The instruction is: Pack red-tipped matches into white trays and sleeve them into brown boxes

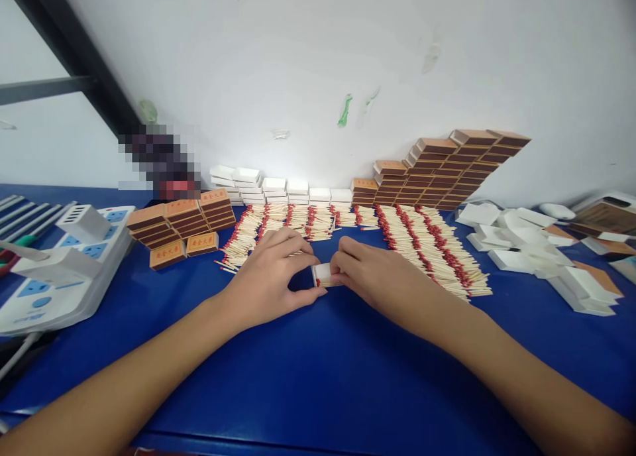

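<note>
A small white matchbox tray (322, 271) lies at the middle of the blue table (318, 376), with a few red-tipped matches along its near side. My left hand (278, 270) grips the tray's left end between thumb and fingers. At the tray's right end my right hand (362, 270) has its fingers pinched together over the inside; whether matches are between the fingertips is hidden. Rows of red-tipped matches (432, 244) lie just behind and beside both hands.
White trays (298, 189) and stacked matchboxes (442, 171) stand along the wall (318, 65). More matchboxes (183, 221) and a power strip (64, 270) are at the left. Loose white trays (527, 237) are heaped at the right.
</note>
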Demonstrator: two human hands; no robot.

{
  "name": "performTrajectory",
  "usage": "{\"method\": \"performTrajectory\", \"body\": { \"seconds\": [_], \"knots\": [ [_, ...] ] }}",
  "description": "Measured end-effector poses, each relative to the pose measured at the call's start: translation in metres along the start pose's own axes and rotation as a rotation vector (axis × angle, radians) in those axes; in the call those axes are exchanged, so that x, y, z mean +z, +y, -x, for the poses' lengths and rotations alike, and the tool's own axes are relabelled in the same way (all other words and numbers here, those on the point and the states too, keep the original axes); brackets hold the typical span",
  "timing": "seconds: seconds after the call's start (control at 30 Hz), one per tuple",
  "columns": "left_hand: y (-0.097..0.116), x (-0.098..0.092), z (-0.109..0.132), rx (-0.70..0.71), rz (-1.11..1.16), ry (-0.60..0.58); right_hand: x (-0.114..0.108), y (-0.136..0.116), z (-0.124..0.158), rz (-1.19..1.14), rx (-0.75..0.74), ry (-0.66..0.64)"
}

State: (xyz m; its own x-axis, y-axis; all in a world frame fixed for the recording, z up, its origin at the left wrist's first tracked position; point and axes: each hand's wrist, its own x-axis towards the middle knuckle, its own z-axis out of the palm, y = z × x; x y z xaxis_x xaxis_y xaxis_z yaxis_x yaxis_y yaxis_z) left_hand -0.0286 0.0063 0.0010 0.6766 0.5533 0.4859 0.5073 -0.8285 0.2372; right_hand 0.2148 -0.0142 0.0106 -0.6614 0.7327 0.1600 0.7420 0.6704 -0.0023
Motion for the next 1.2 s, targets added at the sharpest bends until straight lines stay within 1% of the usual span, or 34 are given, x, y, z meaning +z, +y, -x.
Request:
{"method": "performTrajectory", "body": {
  "seconds": [0.1,0.17,0.23,0.37,0.47,0.63,0.97,1.13,1.2],
  "knots": [
    [0.000,0.000,0.001,-0.006,0.003,-0.007,-0.001,0.014,-0.003,-0.161,0.074,0.093],
    [0.000,0.000,0.002,-0.010,0.003,-0.012,0.002,0.023,-0.010,-0.218,0.129,0.170],
    [0.000,-0.001,0.002,-0.010,0.001,-0.014,0.007,0.030,-0.019,-0.251,0.137,0.191],
    [-0.001,-0.001,0.001,-0.016,-0.005,-0.019,0.015,0.027,-0.039,-0.196,0.187,0.109],
    [-0.002,-0.001,0.002,-0.023,-0.015,-0.018,0.016,0.022,-0.045,-0.150,0.212,0.075],
    [-0.003,0.000,0.002,-0.028,-0.029,-0.012,0.017,0.023,-0.044,-0.185,0.238,0.075],
    [-0.003,-0.002,0.001,-0.040,-0.033,-0.031,0.017,0.027,-0.043,-0.267,0.210,0.051],
    [-0.004,-0.003,0.000,-0.037,-0.030,-0.031,0.012,0.033,-0.034,-0.237,0.228,-0.009],
    [-0.004,-0.003,0.001,-0.031,-0.034,-0.024,0.011,0.037,-0.029,-0.205,0.237,-0.008]
  ]
}}
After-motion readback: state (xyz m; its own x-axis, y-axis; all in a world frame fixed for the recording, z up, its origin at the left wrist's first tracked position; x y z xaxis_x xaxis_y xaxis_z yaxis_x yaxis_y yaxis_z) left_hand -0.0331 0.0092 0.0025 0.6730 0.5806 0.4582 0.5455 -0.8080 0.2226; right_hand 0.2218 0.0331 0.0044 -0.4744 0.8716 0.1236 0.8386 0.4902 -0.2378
